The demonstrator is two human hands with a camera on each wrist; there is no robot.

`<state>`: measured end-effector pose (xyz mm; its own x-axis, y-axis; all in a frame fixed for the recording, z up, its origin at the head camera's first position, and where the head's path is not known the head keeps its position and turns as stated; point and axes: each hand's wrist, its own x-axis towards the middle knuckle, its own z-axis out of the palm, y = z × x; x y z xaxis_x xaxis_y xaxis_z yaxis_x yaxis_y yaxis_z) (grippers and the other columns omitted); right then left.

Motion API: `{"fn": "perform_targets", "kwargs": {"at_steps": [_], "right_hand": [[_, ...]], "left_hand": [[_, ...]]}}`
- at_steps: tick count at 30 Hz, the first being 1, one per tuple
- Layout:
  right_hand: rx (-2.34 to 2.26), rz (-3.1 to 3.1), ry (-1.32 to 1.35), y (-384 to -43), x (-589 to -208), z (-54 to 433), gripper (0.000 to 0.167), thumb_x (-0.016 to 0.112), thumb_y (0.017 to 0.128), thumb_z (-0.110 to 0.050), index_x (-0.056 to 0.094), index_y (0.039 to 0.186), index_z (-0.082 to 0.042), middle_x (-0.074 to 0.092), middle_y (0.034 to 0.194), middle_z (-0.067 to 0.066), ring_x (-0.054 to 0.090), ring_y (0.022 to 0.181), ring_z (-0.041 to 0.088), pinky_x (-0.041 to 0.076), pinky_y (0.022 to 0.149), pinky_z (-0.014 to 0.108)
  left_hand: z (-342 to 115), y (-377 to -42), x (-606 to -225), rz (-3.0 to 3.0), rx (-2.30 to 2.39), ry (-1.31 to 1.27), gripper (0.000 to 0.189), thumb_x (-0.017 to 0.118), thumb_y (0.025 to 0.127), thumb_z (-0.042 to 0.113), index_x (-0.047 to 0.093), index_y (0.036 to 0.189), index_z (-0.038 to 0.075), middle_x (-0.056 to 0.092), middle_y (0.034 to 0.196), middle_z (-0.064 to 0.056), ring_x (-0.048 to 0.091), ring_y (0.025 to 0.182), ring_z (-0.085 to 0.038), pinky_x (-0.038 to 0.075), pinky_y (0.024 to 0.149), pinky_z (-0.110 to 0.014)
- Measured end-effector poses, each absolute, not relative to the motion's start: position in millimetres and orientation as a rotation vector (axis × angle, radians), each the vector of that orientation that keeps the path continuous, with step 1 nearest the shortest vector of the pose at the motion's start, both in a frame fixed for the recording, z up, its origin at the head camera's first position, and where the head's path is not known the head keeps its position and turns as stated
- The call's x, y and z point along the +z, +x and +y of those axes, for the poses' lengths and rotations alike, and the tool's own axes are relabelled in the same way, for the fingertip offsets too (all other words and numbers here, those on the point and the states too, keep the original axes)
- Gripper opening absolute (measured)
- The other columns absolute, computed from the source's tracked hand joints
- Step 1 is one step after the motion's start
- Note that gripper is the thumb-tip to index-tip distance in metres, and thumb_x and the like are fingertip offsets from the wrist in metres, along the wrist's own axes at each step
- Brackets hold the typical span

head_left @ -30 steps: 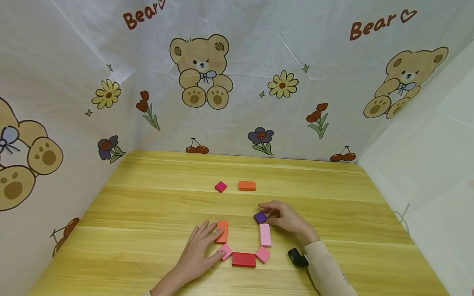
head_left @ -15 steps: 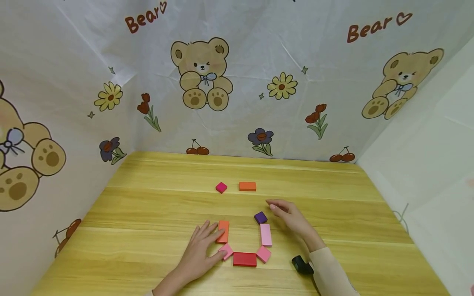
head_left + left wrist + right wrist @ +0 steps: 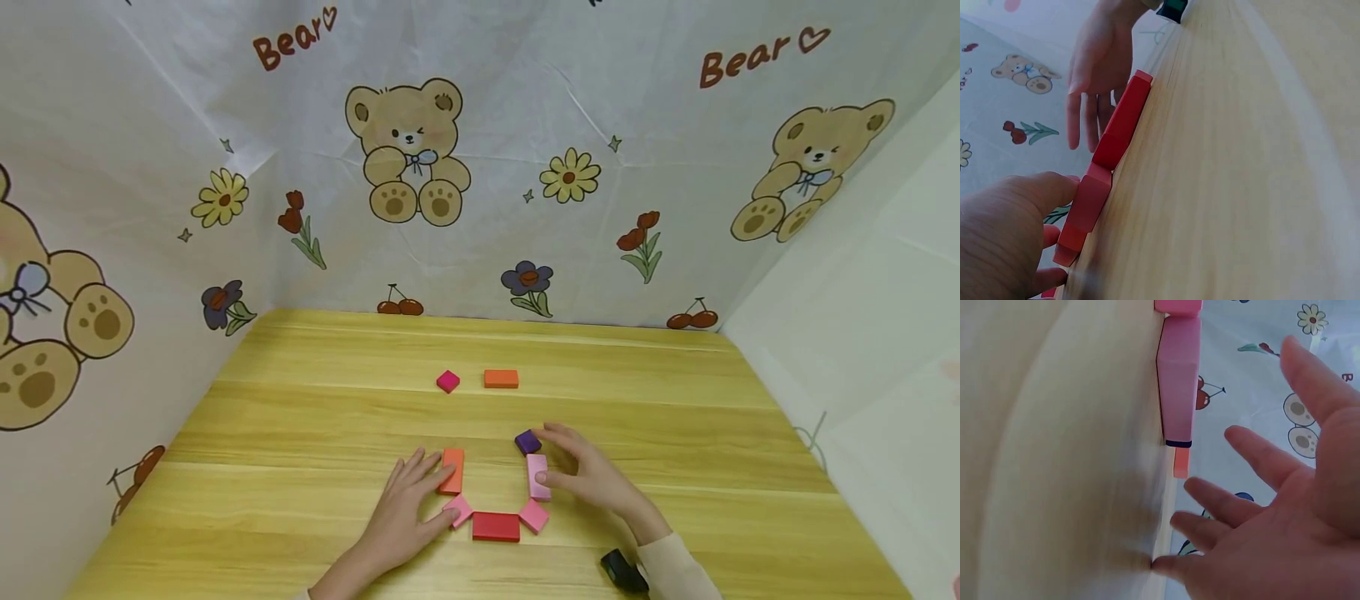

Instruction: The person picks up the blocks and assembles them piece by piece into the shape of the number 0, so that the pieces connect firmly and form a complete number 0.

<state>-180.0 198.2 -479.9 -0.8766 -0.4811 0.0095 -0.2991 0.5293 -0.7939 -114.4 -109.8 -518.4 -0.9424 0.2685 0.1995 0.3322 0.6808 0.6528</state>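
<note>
Small wooden blocks form a U on the table (image 3: 337, 433). Its left side has an orange block (image 3: 452, 467) and a pink square block (image 3: 461, 504); a red block (image 3: 496, 527) lies at the bottom. The right side has another pink square block (image 3: 535, 517), a light pink oblong block (image 3: 536, 465) and a purple block (image 3: 527, 442). My left hand (image 3: 401, 510) rests fingertips and thumb on the orange and left pink blocks. Beside the right side, my right hand (image 3: 596, 479) holds nothing, its fingers spread apart in the right wrist view.
Farther back lie a magenta block (image 3: 448, 382) and a second orange block (image 3: 501, 379). A black object (image 3: 624, 572) sits by the right sleeve (image 3: 678, 568). A cloth printed with bears (image 3: 408, 150) hangs behind the table.
My right hand has let go of the purple block, lifted away to the right, then come back nearer and lower beside the light pink block. The left hand has stayed in place.
</note>
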Motion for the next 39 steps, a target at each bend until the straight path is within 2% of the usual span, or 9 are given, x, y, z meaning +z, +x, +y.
{"fn": "perform_targets", "kwargs": {"at_steps": [5, 9, 17, 31, 39], "right_hand": [[-1.153, 2.602, -0.693, -172, -484, 199, 0.077, 0.077, 0.082, -0.039, 0.045, 0.147, -0.013, 0.028, 0.156, 0.026, 0.013, 0.145, 0.052, 0.009, 0.11, 0.075], [-1.096, 2.634, -0.685, -166, -486, 199, 0.083, 0.079, 0.079, -0.044, 0.044, 0.148, -0.014, 0.029, 0.155, 0.027, 0.009, 0.146, 0.051, -0.001, 0.11, 0.074], [-1.038, 2.681, -0.687, -162, -485, 195, 0.084, 0.076, 0.08, -0.049, 0.042, 0.149, -0.014, 0.029, 0.156, 0.026, 0.009, 0.147, 0.049, 0.001, 0.109, 0.075], [-1.019, 2.688, -0.683, -159, -488, 192, 0.086, 0.076, 0.079, -0.05, 0.042, 0.149, -0.014, 0.026, 0.157, 0.027, 0.008, 0.147, 0.049, -0.001, 0.11, 0.074], [-0.994, 2.723, -0.707, -160, -490, 193, 0.085, 0.077, 0.078, -0.05, 0.044, 0.148, -0.014, 0.028, 0.156, 0.027, 0.011, 0.146, 0.05, 0.002, 0.109, 0.075]], "left_hand": [[-109, -114, -518, -2.8, -1.107, -0.503, 0.055, 0.071, 0.087, 0.04, 0.06, 0.134, 0.015, 0.049, 0.147, -0.013, 0.03, 0.144, -0.041, 0.016, 0.117, -0.062], [-109, -114, -518, -2.797, -1.095, -0.505, 0.055, 0.071, 0.086, 0.041, 0.06, 0.134, 0.015, 0.048, 0.147, -0.013, 0.03, 0.144, -0.041, 0.016, 0.117, -0.062], [-110, -115, -517, -2.799, -1.078, -0.492, 0.056, 0.072, 0.085, 0.039, 0.06, 0.135, 0.015, 0.048, 0.148, -0.012, 0.03, 0.144, -0.04, 0.016, 0.117, -0.061], [-109, -115, -520, -2.78, -1.069, -0.491, 0.055, 0.073, 0.084, 0.037, 0.061, 0.133, 0.014, 0.049, 0.147, -0.012, 0.032, 0.143, -0.04, 0.018, 0.117, -0.062], [-109, -115, -519, -2.773, -1.083, -0.493, 0.055, 0.073, 0.084, 0.037, 0.061, 0.133, 0.014, 0.049, 0.147, -0.012, 0.032, 0.143, -0.041, 0.018, 0.117, -0.062]]}}
